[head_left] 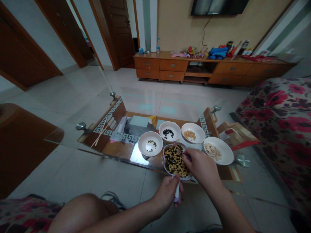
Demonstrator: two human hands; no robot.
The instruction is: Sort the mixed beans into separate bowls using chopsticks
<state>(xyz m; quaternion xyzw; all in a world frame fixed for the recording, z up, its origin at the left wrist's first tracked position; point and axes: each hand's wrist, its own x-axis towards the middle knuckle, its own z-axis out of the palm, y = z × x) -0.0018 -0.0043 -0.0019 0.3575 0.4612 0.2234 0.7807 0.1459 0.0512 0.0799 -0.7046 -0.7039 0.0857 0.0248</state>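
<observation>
Closest in, the white handle (177, 191) of a heart-shaped dish (167, 163) is gripped by the left hand (166, 193), its fingers wrapped firmly round, and the dish is held at the near edge of a glass table (102, 124). Mixed black and yellow beans (175, 161) are heaped in the dish. A thin stick (185, 155) is pinched in the right hand (200, 168), its tip just over the beans; whether it is one stick or a pair cannot be told. Just beyond, white bowls are set in an arc on the glass: green beans (151, 145) in the left bowl (143, 142), black beans (168, 133) in the next bowl (173, 124), and yellow beans (190, 135) in the third bowl (194, 127). Pale slices (213, 152) lie on a white plate (224, 152) to the right. Chopsticks (100, 132) are seen under the glass, left. Far off, a wooden cabinet (172, 65) stands below a wall-mounted TV (218, 6).
</observation>
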